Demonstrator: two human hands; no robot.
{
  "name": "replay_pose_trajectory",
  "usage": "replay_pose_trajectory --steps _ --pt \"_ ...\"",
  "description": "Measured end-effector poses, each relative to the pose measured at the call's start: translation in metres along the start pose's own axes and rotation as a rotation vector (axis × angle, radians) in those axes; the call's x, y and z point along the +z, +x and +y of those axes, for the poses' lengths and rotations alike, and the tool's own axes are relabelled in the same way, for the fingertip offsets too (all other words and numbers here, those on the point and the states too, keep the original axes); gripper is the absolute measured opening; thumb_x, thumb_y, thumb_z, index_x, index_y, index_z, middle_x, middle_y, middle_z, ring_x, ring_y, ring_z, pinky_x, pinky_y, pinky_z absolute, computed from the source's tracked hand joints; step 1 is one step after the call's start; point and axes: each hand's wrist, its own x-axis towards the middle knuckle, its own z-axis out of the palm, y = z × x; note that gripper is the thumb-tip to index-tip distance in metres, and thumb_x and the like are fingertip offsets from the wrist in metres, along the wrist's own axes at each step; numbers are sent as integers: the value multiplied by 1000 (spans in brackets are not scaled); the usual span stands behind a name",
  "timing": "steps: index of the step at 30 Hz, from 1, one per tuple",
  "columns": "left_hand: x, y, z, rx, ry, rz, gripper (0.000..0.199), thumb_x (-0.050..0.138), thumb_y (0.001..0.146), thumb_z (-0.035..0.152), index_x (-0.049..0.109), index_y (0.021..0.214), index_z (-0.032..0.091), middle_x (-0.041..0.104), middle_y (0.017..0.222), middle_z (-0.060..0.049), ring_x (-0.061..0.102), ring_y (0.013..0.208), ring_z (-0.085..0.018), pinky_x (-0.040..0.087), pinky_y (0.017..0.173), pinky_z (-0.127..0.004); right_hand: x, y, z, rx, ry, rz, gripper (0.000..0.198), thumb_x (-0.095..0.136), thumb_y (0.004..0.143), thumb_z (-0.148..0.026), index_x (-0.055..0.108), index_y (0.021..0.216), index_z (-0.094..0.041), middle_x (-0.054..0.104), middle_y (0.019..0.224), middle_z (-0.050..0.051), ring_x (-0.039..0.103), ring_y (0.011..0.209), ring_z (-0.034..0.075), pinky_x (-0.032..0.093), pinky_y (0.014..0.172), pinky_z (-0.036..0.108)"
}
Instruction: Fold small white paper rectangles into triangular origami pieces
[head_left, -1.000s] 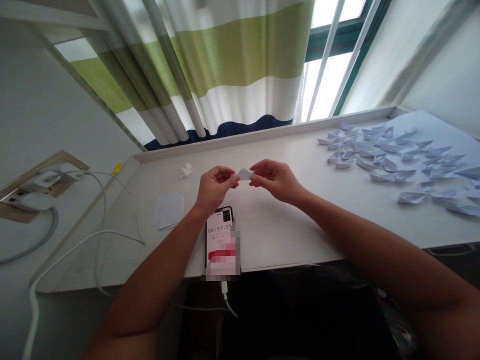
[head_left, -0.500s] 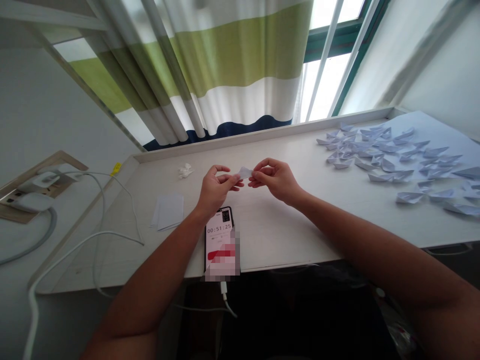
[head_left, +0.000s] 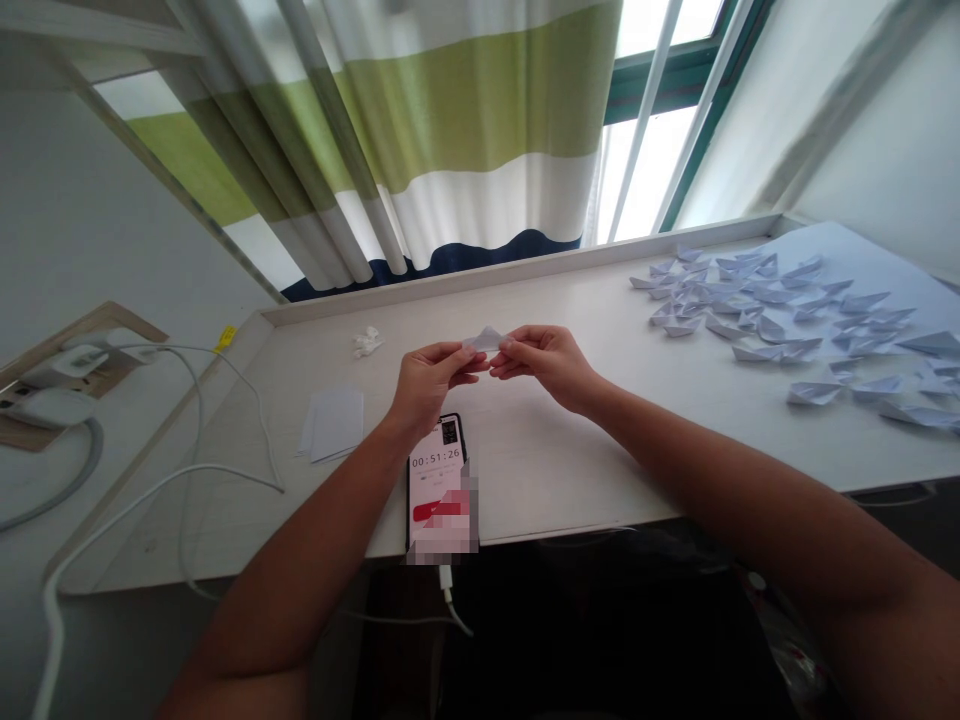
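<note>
one folded paper [head_left: 486, 337] is up over the desk [head_left: 555, 460], right between two sets of fingertips! the left hand [head_left: 433, 375] pinches its left end with thumb and fingers, the right hand [head_left: 546, 362] pinches the other, and a small peak pokes up in the gap. just below the left hand lies the phone [head_left: 436, 470], reading 00:51:26, with a cable [head_left: 446, 580] at its near end. left of that hand, flat paper sheets [head_left: 337, 425]; farther ahead, a crumpled white scrap [head_left: 367, 342]. and well off to the right hand's right, a whole crowd of paper boats [head_left: 780, 352]!
</note>
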Motion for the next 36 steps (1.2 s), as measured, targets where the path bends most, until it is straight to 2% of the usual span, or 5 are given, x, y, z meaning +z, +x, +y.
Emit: replay_pose_trajectory --steps 5,9,23,30,36 --pt "4 -2 -4 76 -34 27 41 100 67 35 85 101 18 84 80 -7 82 76 -22 65 73 -34 4 -1 -2 -18 58 49 49 99 73 -49 66 93 -20 83 77 5 81 70 20 71 77 39" --pt "5 -3 -4 160 -8 0 29 97 72 34 85 93 17 84 81 -7 82 78 -22 65 74 -34 3 -2 -5 -17 48 24 48 99 72 -48 64 91 -20 83 77 4 82 69 20 70 73 36" --pt "3 -4 -4 277 187 1 30 93 77 40 85 94 17 84 90 -7 82 90 -25 66 76 -37 -3 2 -6 206 133 -56 24 79 101 -37 77 97 -14 85 96 13 84 82 19 72 83 31" --pt "-2 -3 4 143 98 -4 62 79 91 63 74 132 18 85 94 -9 84 87 -26 66 76 -36 -8 2 -4 127 26 -77 33 96 83 -41 81 93 -14 84 86 9 83 77 18 72 80 32" --pt "-12 3 3 7 144 -208 55 84 86 67 83 102 15 85 101 -16 83 88 -27 66 77 -37 -11 2 -6 49 -120 -80 45 97 78 -52 82 96 -13 85 88 11 82 75 19 71 77 35"
